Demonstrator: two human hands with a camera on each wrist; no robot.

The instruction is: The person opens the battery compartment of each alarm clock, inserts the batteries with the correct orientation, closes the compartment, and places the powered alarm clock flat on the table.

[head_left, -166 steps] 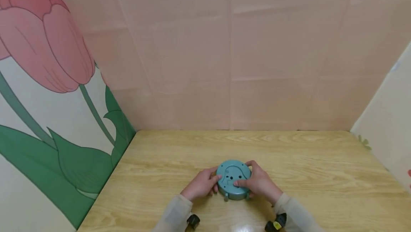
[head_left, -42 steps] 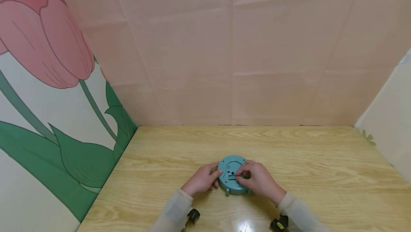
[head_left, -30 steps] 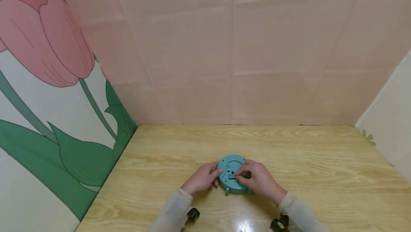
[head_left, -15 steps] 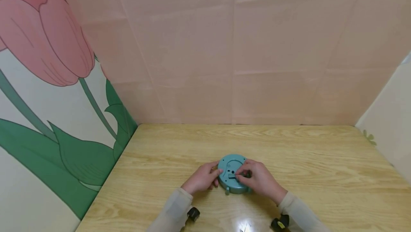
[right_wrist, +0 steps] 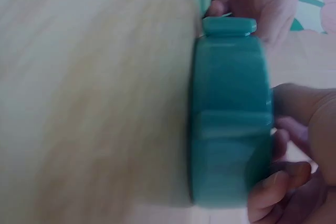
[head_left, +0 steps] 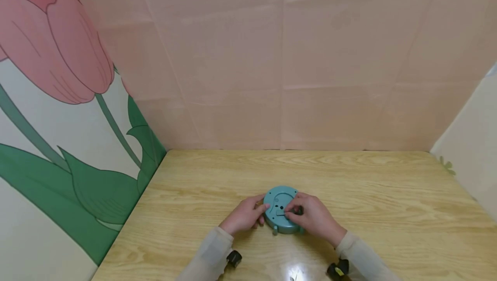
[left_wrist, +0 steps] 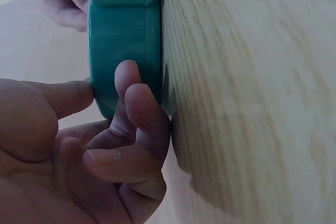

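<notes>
A round teal clock [head_left: 280, 197] lies on the table with its back up. That back carries small dark holes and a narrow rectangular slot, and short feet stick out from the near rim. At the clock's left edge my left hand [head_left: 243, 215] grips it, thumb over the rim and fingers against the side wall [left_wrist: 121, 35]. My right hand [head_left: 316, 218] bends over the right part of the back, thumb and forefinger close together beside the slot. Whether something small sits between those fingertips is hidden. In the right wrist view, other right fingers [right_wrist: 268, 195] lie by the clock's edge.
The wood-grain table [head_left: 217, 173] reaches back to a pink cloth [head_left: 233, 78]. A tulip-printed panel [head_left: 89, 143] stands at the left, a pale panel [head_left: 471, 143] at the right. Black wrist cameras [head_left: 234, 258] sit below both sleeves.
Earlier the right hand held the clock's right rim, its thumb on the back; now its thumb and forefinger meet beside the slot. Lately the slot looks narrower. The left hand keeps its grip.
</notes>
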